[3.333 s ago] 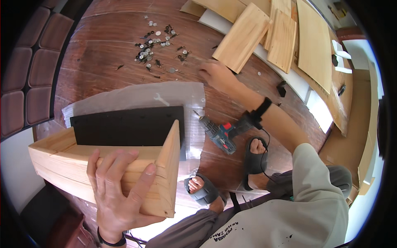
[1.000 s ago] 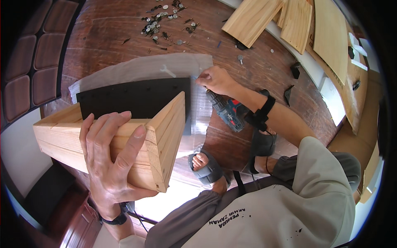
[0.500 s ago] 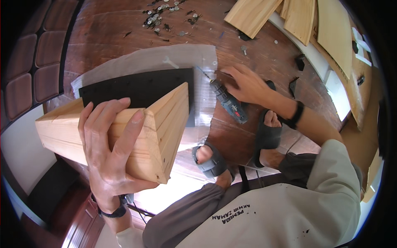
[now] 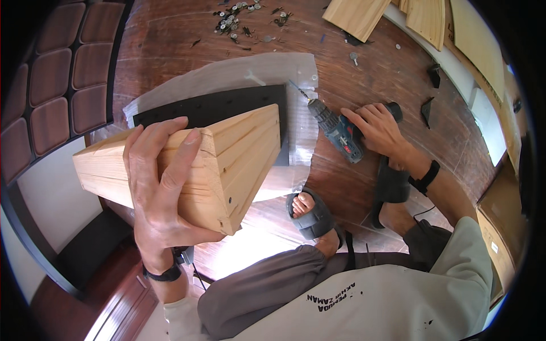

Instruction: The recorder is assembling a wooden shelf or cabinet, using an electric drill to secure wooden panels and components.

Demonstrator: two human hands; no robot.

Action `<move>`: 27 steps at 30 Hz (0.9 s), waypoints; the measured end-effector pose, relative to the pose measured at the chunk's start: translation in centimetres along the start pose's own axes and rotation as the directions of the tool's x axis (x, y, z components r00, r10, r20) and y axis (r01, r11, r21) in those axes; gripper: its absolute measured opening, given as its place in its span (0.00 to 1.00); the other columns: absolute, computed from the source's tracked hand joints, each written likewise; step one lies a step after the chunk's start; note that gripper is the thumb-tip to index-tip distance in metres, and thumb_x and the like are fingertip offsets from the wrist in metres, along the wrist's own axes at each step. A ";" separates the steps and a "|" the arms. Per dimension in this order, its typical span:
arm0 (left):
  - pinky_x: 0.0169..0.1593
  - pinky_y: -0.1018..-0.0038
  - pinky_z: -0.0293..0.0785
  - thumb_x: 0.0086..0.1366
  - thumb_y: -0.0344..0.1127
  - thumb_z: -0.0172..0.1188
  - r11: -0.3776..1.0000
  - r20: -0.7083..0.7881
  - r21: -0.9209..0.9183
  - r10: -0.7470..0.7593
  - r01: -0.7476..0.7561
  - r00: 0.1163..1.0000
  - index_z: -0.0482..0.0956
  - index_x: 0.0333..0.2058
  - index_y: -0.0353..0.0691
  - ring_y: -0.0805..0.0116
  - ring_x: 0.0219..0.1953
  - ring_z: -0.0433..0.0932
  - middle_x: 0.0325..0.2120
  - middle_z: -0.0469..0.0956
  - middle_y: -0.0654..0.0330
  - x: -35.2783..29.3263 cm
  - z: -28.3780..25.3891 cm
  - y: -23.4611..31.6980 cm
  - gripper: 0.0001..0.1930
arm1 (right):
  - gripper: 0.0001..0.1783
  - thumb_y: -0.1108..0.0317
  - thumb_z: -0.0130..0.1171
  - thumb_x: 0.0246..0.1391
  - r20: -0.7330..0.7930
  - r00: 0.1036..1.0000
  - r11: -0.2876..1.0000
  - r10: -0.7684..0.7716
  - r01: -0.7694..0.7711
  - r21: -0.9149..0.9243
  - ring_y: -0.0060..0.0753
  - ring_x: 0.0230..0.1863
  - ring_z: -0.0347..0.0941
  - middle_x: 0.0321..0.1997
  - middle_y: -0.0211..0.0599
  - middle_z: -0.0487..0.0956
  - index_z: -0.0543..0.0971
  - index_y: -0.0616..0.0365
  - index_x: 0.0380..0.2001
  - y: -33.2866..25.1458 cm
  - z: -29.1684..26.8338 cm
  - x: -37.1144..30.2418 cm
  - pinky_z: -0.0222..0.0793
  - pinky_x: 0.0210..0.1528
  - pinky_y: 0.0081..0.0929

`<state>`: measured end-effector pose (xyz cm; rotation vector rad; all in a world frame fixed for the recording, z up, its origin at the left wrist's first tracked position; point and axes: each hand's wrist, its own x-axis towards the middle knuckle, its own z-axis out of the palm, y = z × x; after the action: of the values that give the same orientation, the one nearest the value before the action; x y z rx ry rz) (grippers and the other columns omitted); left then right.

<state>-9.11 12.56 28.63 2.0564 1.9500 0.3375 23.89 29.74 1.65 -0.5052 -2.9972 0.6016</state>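
Observation:
My left hand (image 4: 162, 190) is spread around the end of a pale wooden frame (image 4: 244, 165), made of thick boards meeting at a corner. Its fingers lie over the top and the thumb side reaches the lower edge. Screw holes show on the frame's end face. Behind the frame lies a black panel (image 4: 227, 102) on a translucent plastic sheet (image 4: 170, 94). To the right, a cordless drill (image 4: 338, 133) with a long bit lies on its side on the floor. My right hand (image 4: 375, 128) is closed over its handle, beside the black battery end.
Loose screws and washers (image 4: 230, 23) are scattered on the wooden floor at the far side. Wooden boards (image 4: 355, 17) lie at the far right, near black brackets (image 4: 426, 111). A wrench (image 4: 253, 77) lies by the sheet. My sandalled foot (image 4: 310, 213) is close to the frame.
My right hand has come down from beside the drill's chuck onto its handle. My left hand keeps its hold on the wooden frame. The whole view has shifted slightly.

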 end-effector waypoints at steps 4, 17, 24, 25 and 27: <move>0.61 0.44 0.54 0.11 0.54 0.74 1.000 -0.013 0.005 -0.011 0.011 1.000 0.74 0.57 0.42 0.46 0.56 0.67 0.54 0.69 0.45 -0.5 -0.2 0.0 0.61 | 0.40 0.71 0.67 0.33 -0.096 0.995 0.976 -0.020 0.040 0.216 0.43 0.42 0.73 0.38 0.38 0.76 0.72 0.56 0.57 -1.7 -4.7 0.0 0.65 0.47 0.37; 0.60 0.45 0.55 0.14 0.56 0.75 0.997 -0.067 -0.072 0.023 -0.028 0.997 0.74 0.58 0.43 0.47 0.55 0.67 0.54 0.69 0.44 -0.5 0.9 -0.3 0.61 | 0.30 0.68 0.70 0.43 -0.360 0.930 0.518 -0.079 0.347 0.782 0.35 0.20 0.74 0.26 0.42 0.78 0.74 0.69 0.51 -7.3 -11.4 -0.3 0.64 0.20 0.27; 0.60 0.45 0.55 0.14 0.60 0.74 0.999 -0.063 -0.035 0.037 -0.039 0.997 0.73 0.59 0.43 0.46 0.55 0.67 0.54 0.69 0.43 -0.6 0.3 -0.5 0.62 | 0.30 0.65 0.71 0.42 -0.356 0.929 0.400 -0.106 0.367 0.840 0.34 0.20 0.76 0.24 0.44 0.79 0.77 0.72 0.47 -7.8 -11.4 0.3 0.67 0.20 0.26; 0.60 0.45 0.55 0.14 0.61 0.74 0.998 -0.062 -0.040 0.039 -0.042 0.997 0.73 0.59 0.43 0.46 0.55 0.67 0.54 0.69 0.43 -0.6 0.5 -0.6 0.62 | 0.30 0.64 0.71 0.42 -0.326 0.939 0.365 -0.108 0.343 0.866 0.34 0.20 0.76 0.23 0.44 0.78 0.77 0.71 0.48 -7.9 -11.5 0.6 0.68 0.21 0.27; 0.60 0.44 0.55 0.14 0.60 0.74 0.999 -0.061 -0.039 0.033 -0.035 0.998 0.73 0.59 0.43 0.46 0.54 0.68 0.54 0.69 0.43 -0.4 0.8 -0.8 0.62 | 0.31 0.63 0.71 0.42 -0.315 0.943 0.351 -0.108 0.332 0.876 0.34 0.20 0.76 0.23 0.44 0.78 0.77 0.71 0.48 -7.9 -11.4 1.0 0.68 0.21 0.27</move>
<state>-9.64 12.12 27.63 2.0784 1.9279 0.4473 21.68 27.42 15.16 -0.0282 -1.9264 1.8531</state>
